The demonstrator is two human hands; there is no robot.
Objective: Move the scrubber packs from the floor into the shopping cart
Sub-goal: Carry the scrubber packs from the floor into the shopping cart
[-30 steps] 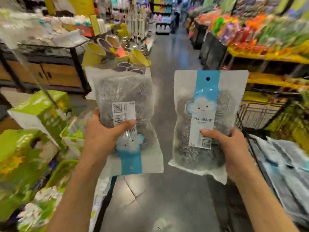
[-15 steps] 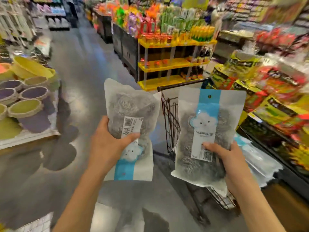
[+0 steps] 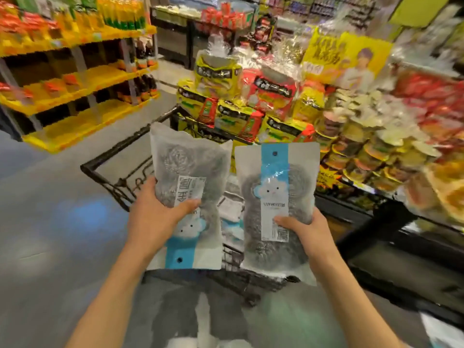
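Steel-wool scrubber packs, two: upside-down pack (image 3: 188, 194) gripped in my left hand (image 3: 153, 217), upright pack (image 3: 277, 207) in my right hand (image 3: 307, 234), fingers curled round each, held above shopping cart (image 3: 108, 172); release outstanding.

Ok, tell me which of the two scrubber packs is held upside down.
The pack in the left hand: this left pack has its blue header strip and hang hole at the bottom. The right pack, gripped by the right hand, has them on top.
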